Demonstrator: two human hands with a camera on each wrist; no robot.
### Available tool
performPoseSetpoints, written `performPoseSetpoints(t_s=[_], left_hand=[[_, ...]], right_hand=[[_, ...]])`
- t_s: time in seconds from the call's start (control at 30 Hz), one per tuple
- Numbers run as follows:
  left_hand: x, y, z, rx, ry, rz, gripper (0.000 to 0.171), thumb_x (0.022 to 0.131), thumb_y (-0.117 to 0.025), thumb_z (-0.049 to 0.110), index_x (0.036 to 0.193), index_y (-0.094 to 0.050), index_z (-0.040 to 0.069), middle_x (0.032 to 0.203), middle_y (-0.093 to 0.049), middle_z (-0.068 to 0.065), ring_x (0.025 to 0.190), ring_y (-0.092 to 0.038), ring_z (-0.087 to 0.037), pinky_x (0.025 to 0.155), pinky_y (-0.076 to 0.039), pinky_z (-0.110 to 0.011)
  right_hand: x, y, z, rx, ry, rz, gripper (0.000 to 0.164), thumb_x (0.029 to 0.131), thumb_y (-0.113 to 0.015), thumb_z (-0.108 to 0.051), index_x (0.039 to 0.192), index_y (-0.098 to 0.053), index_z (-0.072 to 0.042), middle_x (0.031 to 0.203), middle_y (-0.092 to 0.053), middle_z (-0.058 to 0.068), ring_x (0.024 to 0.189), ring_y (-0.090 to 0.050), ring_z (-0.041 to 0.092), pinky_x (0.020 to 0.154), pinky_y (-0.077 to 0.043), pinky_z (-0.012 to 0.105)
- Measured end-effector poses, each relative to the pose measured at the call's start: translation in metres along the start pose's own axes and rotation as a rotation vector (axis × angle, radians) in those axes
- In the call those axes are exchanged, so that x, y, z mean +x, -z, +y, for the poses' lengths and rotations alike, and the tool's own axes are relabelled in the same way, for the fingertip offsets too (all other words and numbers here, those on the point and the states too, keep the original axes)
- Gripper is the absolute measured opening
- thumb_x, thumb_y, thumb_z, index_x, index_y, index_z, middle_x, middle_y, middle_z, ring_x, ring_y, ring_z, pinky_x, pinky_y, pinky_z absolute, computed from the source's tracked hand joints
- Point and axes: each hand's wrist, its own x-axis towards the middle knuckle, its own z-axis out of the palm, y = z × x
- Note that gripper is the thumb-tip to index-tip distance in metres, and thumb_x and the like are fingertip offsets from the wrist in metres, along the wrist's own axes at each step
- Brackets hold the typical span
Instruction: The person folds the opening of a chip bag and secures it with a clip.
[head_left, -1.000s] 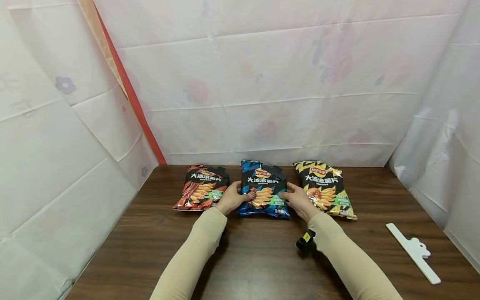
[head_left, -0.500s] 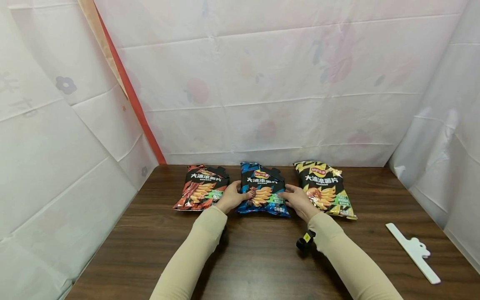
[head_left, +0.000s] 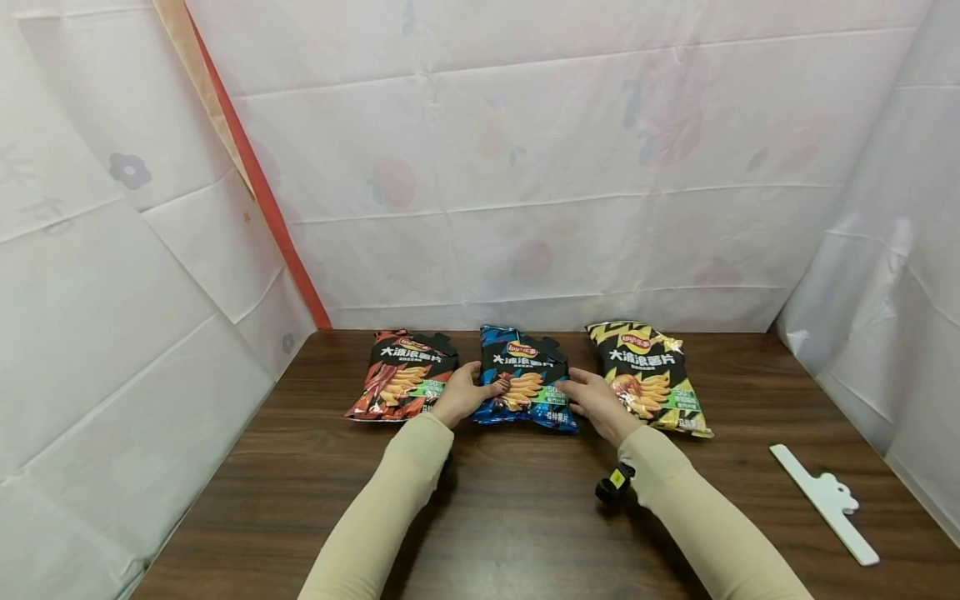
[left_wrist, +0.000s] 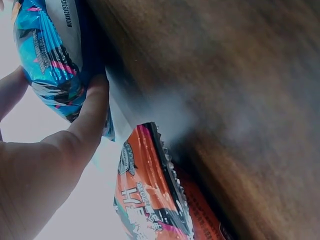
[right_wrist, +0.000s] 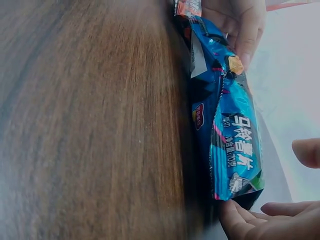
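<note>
Clamps left edge of blue bag [head_left: 525, 379] with left hand [head_left: 458, 397]; touches its right edge with right hand [head_left: 600, 403], grip apart.

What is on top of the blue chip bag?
On the blue bag, what looks like a black clip sits at the upper right corner, and the left hand rests its thumb over the left side. The surface beneath both is covered, so unseen.
</note>
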Motion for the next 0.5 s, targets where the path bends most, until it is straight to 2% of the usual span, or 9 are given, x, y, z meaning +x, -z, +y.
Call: performPoseSetpoints(t_s=[0.2, 0.5], left_hand=[[-0.004, 0.0, 0.004, 0.014, -0.002, 0.006, 0.072, 0.094, -0.067, 0.023, 0.152, -0.031, 0.001, 0.155, -0.036, -0.019, 0.142, -0.035, -0.038, 0.111, -0.036, -0.053], [-0.007, -0.001, 0.011, 0.055, -0.029, 0.01, 0.073, 0.093, -0.068, 0.028, 0.152, -0.033, 0.002, 0.156, -0.036, -0.018, 0.143, -0.035, -0.038, 0.111, -0.035, -0.056]], right_hand=[[-0.006, 0.002, -0.006, 0.008, 0.011, -0.025, 0.067, 0.102, -0.051, -0.016, 0.156, -0.015, 0.001, 0.161, -0.017, 0.024, 0.144, -0.029, 0.043, 0.115, -0.032, 0.051], [-0.014, 0.004, -0.013, -0.007, 0.021, -0.013, 0.066, 0.101, -0.052, -0.016, 0.156, -0.018, -0.001, 0.159, -0.024, 0.023, 0.14, -0.037, 0.042, 0.113, -0.036, 0.049]])
